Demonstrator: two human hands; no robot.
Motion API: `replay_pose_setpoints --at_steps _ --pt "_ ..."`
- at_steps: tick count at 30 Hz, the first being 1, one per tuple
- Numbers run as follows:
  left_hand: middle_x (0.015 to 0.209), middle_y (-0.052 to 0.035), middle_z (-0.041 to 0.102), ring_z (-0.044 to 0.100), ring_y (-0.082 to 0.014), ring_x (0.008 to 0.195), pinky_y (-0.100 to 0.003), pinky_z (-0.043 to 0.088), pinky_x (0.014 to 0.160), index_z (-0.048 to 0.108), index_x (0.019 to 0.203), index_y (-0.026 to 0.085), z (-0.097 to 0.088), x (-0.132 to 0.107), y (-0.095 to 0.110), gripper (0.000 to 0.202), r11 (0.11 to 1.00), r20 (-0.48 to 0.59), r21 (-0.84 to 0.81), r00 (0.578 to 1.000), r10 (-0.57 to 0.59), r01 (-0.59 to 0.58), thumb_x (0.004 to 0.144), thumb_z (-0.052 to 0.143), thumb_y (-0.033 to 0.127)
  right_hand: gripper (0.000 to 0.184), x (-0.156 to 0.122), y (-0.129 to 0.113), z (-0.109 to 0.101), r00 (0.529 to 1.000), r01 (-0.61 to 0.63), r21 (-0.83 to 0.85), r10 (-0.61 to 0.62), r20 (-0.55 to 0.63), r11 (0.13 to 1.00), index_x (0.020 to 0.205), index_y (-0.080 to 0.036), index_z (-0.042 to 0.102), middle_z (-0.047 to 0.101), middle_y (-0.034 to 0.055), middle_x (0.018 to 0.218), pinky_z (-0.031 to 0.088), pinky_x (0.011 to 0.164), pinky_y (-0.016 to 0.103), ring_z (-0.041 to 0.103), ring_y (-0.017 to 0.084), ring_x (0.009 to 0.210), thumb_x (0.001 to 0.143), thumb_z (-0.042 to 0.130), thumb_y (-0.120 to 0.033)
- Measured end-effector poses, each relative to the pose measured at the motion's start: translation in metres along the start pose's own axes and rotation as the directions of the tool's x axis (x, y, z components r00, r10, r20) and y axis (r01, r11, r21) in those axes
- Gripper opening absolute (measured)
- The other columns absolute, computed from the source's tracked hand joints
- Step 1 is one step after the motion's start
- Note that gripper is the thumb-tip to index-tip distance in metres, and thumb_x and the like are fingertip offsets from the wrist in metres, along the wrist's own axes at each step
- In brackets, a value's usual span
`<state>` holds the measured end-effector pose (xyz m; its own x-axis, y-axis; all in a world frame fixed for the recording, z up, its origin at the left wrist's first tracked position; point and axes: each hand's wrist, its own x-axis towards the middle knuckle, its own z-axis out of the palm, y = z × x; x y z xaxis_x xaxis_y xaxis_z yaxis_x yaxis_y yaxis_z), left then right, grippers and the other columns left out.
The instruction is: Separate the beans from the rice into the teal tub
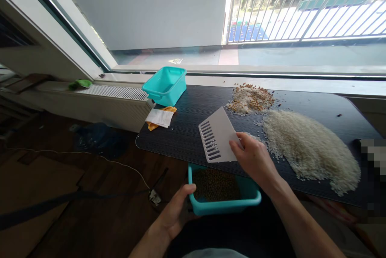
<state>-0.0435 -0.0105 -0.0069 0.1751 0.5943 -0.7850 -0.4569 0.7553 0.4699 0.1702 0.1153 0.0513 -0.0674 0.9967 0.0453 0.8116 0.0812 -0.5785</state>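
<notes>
My right hand (253, 157) grips a flat white slotted scraper (221, 135) by its narrower end, over the table's front edge. Several slots run along its left side. My left hand (177, 209) is closed on the left rim of a teal plastic bin (227, 205), which sits below the table edge. Brown pellet-like grains (217, 183) cover the bin's bottom. To the right of the scraper lies a wide heap of white rice (307, 145). Behind it, a smaller pile of rice mixed with orange-brown pellets (251, 99) is spread near the window.
An upright teal bin (169, 85) stands at the table's back left. In front of it lies a folded white tissue (159, 117) on an orange cloth (153, 126). The dark table (181, 141) meets the window sill; a radiator (117, 92) and a floor cable (129, 165) are at left.
</notes>
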Motion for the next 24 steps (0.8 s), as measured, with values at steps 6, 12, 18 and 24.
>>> replay_pose_setpoints --at_steps 6,12,18,24 --pt "0.115 -0.0132 0.07 0.064 -0.0306 0.109 -0.038 0.05 0.084 0.056 0.12 0.015 0.01 0.001 -0.001 0.06 0.999 0.045 0.024 0.999 -0.022 0.021 0.072 0.069 0.05 0.032 -0.017 0.047 -0.036 0.978 -0.128 -0.094 0.11 -0.177 0.987 0.103 -0.018 0.071 0.073 0.0054 0.073 0.05 0.059 0.034 0.069 0.023 0.067 0.087 0.053 -0.04" --pt "0.113 -0.015 0.071 0.065 -0.0304 0.105 -0.038 0.05 0.084 0.058 0.115 0.014 0.019 0.002 -0.005 0.055 0.997 0.045 0.036 0.997 -0.065 0.064 0.074 0.068 0.051 0.03 -0.025 0.086 -0.072 0.941 -0.212 -0.17 0.153 -0.303 0.962 0.096 -0.02 0.072 0.072 0.0066 0.07 0.047 0.056 0.036 0.068 0.026 0.064 0.084 0.054 -0.041" --pt "0.114 -0.015 0.07 0.064 -0.0321 0.109 -0.041 0.047 0.09 0.054 0.126 0.015 0.027 0.003 -0.008 0.068 0.992 0.045 0.067 0.993 -0.106 0.103 0.073 0.07 0.053 0.028 -0.03 0.118 -0.108 0.925 -0.247 -0.217 0.164 -0.342 0.944 0.102 -0.022 0.066 0.066 -0.0001 0.08 0.051 0.063 0.03 0.06 0.012 0.066 0.092 0.054 -0.047" --pt "0.119 -0.016 0.068 0.06 -0.0356 0.115 -0.045 0.045 0.094 0.053 0.131 0.017 0.034 0.0 -0.006 0.081 0.987 0.092 0.09 0.986 -0.139 0.131 0.067 0.072 0.062 0.024 -0.024 0.123 -0.124 0.927 -0.213 -0.212 0.129 -0.353 0.954 0.101 -0.024 0.069 0.07 0.0024 0.076 0.05 0.059 0.031 0.064 0.016 0.064 0.091 0.056 -0.041"
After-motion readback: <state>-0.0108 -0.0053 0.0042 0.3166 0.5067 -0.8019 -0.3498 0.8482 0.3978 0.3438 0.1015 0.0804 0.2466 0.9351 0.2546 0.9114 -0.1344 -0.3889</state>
